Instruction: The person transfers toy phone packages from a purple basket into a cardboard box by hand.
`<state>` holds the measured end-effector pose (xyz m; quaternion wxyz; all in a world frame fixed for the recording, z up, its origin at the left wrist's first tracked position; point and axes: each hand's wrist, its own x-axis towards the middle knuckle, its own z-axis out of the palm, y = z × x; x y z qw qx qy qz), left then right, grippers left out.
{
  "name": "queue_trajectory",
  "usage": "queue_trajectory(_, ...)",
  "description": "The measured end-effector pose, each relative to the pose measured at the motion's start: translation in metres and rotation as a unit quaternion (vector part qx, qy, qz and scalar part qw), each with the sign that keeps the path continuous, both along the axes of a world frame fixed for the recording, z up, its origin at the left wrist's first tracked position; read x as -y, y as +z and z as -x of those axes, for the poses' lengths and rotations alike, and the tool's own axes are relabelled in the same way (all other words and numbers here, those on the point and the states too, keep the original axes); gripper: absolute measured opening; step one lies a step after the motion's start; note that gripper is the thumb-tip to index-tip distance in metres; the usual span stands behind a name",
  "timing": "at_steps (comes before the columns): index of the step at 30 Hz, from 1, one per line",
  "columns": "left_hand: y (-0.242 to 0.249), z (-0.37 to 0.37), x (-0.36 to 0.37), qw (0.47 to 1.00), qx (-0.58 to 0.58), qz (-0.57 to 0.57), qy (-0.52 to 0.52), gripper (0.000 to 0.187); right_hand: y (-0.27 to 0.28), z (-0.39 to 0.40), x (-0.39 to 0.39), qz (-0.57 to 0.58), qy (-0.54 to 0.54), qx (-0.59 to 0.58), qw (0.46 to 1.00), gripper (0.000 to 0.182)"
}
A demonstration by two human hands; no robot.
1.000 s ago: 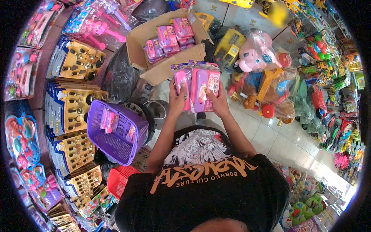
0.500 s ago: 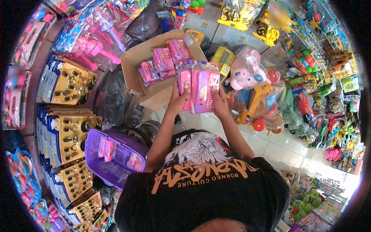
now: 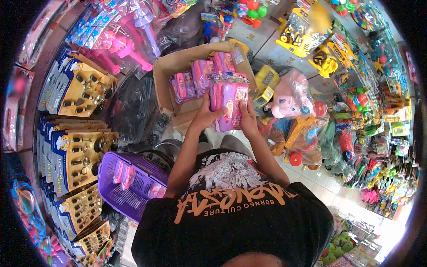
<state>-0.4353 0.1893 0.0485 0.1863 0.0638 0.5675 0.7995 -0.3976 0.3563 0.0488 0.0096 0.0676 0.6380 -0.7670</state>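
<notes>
In front of my chest I hold a stack of pink and purple toy packs [image 3: 235, 99] in clear wrap with printed tops. My left hand [image 3: 209, 116] grips the left side, its thumb lying across the front pack. On the right edge my right hand [image 3: 248, 119] is closed, thumb in front and fingers behind. How many packs are stacked cannot be made out. Just beyond them stands an open cardboard box [image 3: 164, 91] with several similar packs [image 3: 202, 73] inside. A purple basket [image 3: 106, 180] at my left contains several pink packs [image 3: 126, 176].
Kitchen play sets on cards [image 3: 82, 158] hang along the left. A pink wrapped ride-on toy [image 3: 289, 95] and a brown one [image 3: 298, 138] stand right of the box. Yellow toy vehicles [image 3: 298, 38] hang at the back. Hanging toys line the right side.
The packs, earlier spread side by side between my hands, are now together in one narrower stack. My hands are closer to each other. The surroundings have shifted slightly in view.
</notes>
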Motion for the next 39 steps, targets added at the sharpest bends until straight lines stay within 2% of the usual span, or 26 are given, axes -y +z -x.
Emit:
queue_trajectory(2,0.001,0.003,0.008,1.000,-0.006,0.026,0.011,0.100,-0.006,0.010,0.012,-0.070,-0.034,0.007,0.997,0.049)
queue_trajectory(4,-0.003,0.008,0.016,0.998,-0.010,0.052,0.023,0.098,0.010,0.020,0.027,-0.039,-0.013,-0.015,0.999,0.050)
queue_trajectory(6,-0.010,0.012,0.023,0.997,-0.011,0.068,0.028,0.093,0.012,0.028,0.036,0.000,0.064,-0.021,0.998,0.051)
queue_trajectory(8,-0.011,0.017,0.031,0.997,0.003,0.060,0.047,0.090,0.000,0.039,0.037,0.008,0.070,0.031,0.997,0.053)
queue_trajectory(10,-0.017,0.020,0.036,0.996,0.023,0.050,0.072,0.088,-0.005,0.052,0.039,-0.003,0.130,0.020,0.991,0.052)
queue_trajectory(12,-0.029,0.026,0.044,0.988,0.116,-0.006,0.098,0.086,-0.030,0.063,0.034,-0.003,0.152,0.031,0.988,0.051)
queue_trajectory(14,-0.046,0.037,0.054,0.989,0.088,0.012,0.117,0.084,-0.036,0.081,0.032,-0.067,0.197,0.062,0.976,0.051)
queue_trajectory(15,-0.044,0.042,0.059,0.983,0.101,0.017,0.154,0.083,-0.006,0.090,0.038,-0.084,0.175,0.084,0.977,0.052)
queue_trajectory(16,-0.043,0.047,0.064,0.975,0.114,0.021,0.190,0.082,-0.011,0.098,0.036,-0.078,0.174,0.085,0.978,0.052)
queue_trajectory(18,-0.058,0.067,0.081,0.971,0.129,0.014,0.201,0.083,-0.035,0.123,0.021,-0.146,0.202,0.121,0.961,0.054)
queue_trajectory(19,-0.060,0.081,0.089,0.959,0.151,0.081,0.224,0.084,-0.073,0.140,0.006,-0.147,0.174,0.055,0.972,0.052)
queue_trajectory(20,-0.063,0.097,0.098,0.944,0.166,0.141,0.249,0.084,-0.076,0.151,0.002,-0.141,0.172,0.055,0.973,0.052)
queue_trajectory(21,-0.096,0.107,0.109,0.947,0.150,0.128,0.253,0.082,-0.079,0.160,-0.001,-0.128,0.136,0.045,0.981,0.049)
queue_trajectory(22,-0.097,0.116,0.112,0.947,0.151,0.134,0.249,0.082,-0.085,0.167,-0.006,-0.117,0.098,0.037,0.988,0.046)
queue_trajectory(23,-0.100,0.124,0.113,0.953,0.143,0.134,0.231,0.081,-0.094,0.178,-0.015,-0.272,0.066,-0.033,0.959,0.045)
queue_trajectory(24,-0.107,0.132,0.115,0.959,0.135,0.131,0.211,0.079,-0.103,0.187,-0.021,-0.270,0.061,-0.028,0.961,0.045)
queue_trajectory(26,-0.122,0.145,0.117,0.961,0.147,0.134,0.194,0.078,-0.122,0.195,-0.032,-0.358,-0.001,-0.073,0.931,0.050)
queue_trajectory(28,-0.134,0.156,0.115,0.956,0.135,0.184,0.182,0.078,-0.113,0.199,-0.034,-0.338,0.012,-0.032,0.941,0.053)
queue_trajectory(30,-0.144,0.161,0.111,0.965,0.124,0.167,0.163,0.077,-0.116,0.200,-0.031,-0.318,0.023,0.008,0.948,0.056)
queue_trajectory(32,-0.153,0.163,0.107,0.972,0.114,0.147,0.143,0.076,-0.141,0.193,-0.028,-0.382,0.028,0.032,0.923,0.064)
queue_trajectory(33,-0.158,0.164,0.106,0.964,0.145,0.177,0.137,0.075,-0.141,0.190,-0.025,-0.384,0.026,0.037,0.922,0.064)
queue_trajectory(35,-0.180,0.164,0.109,0.954,0.176,0.205,0.130,0.074,-0.129,0.179,-0.012,-0.513,0.040,-0.006,0.857,0.062)
queue_trajectory(36,-0.207,0.162,0.115,0.938,0.169,0.260,0.157,0.075,-0.120,0.175,-0.004,-0.513,0.041,-0.005,0.857,0.062)
queue_trajectory(37,-0.205,0.163,0.114,0.917,0.161,0.314,0.185,0.076,-0.110,0.171,0.004,-0.521,0.043,0.052,0.851,0.063)
queue_trajectory(38,-0.202,0.160,0.112,0.916,0.162,0.316,0.186,0.076,-0.102,0.168,0.010,-0.526,0.046,0.107,0.842,0.064)
queue_trajectory(39,-0.168,0.160,0.096,0.915,0.182,0.299,0.201,0.080,-0.095,0.167,0.015,-0.525,0.048,0.105,0.843,0.064)
